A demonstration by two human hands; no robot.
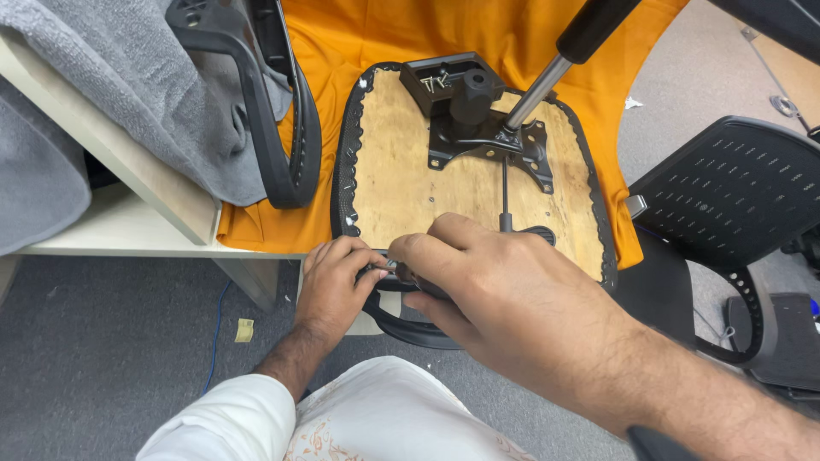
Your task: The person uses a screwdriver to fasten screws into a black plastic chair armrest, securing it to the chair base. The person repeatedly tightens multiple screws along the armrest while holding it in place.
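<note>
An upturned chair seat (401,171) shows its bare plywood underside, edged in black fabric, lying on an orange cloth (410,30). A black metal mechanism plate (478,128) with a gas-lift cylinder (547,72) is bolted to it, and loose screws (434,82) rest on the plate. My left hand (337,282) and my right hand (495,299) meet at the seat's near edge, both gripping a black armrest bracket (410,329) that curves below the seat. A small metal part shows between the fingers; what it is cannot be told.
A black armrest loop (273,128) and grey cloth (128,77) lie on the pale table (128,226) at the left. A black perforated chair back (726,192) stands to the right. Grey carpet (102,341) lies below, with a blue cable (213,333).
</note>
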